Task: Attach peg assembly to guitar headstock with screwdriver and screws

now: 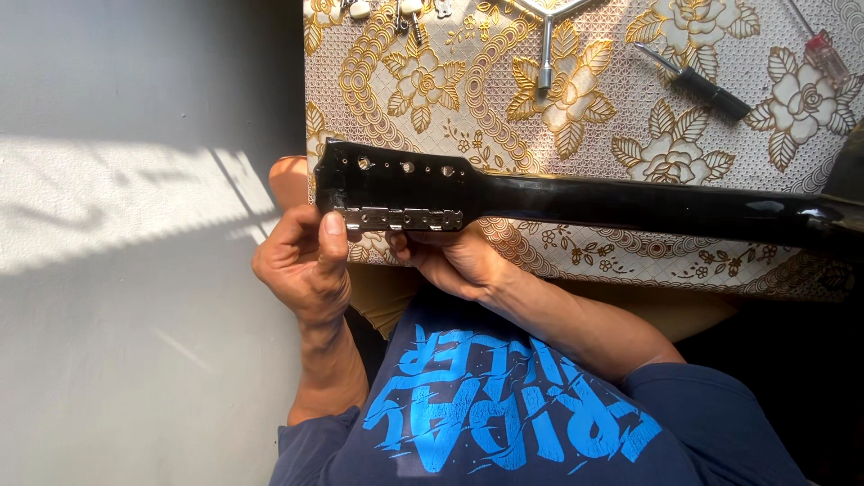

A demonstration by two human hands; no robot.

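A glossy black guitar neck (630, 202) lies across the table's near edge, its headstock (396, 184) pointing left with the back side up. A silver tuner plate (400, 218) runs along the headstock's near edge, and three empty holes show along the far edge. My left hand (304, 265) grips the headstock's end, thumb pressed on the left part of the plate. My right hand (454, 261) holds the headstock from below, just under the plate, with its fingertips curled out of sight.
The table wears a gold floral cloth (612, 126). On it lie a Y-shaped socket wrench (545, 49), a black-handled screwdriver (706, 85), a clear red-handled screwdriver (823, 54) and loose tuner parts (387, 9) at the far edge. Grey floor (135, 270) lies to the left.
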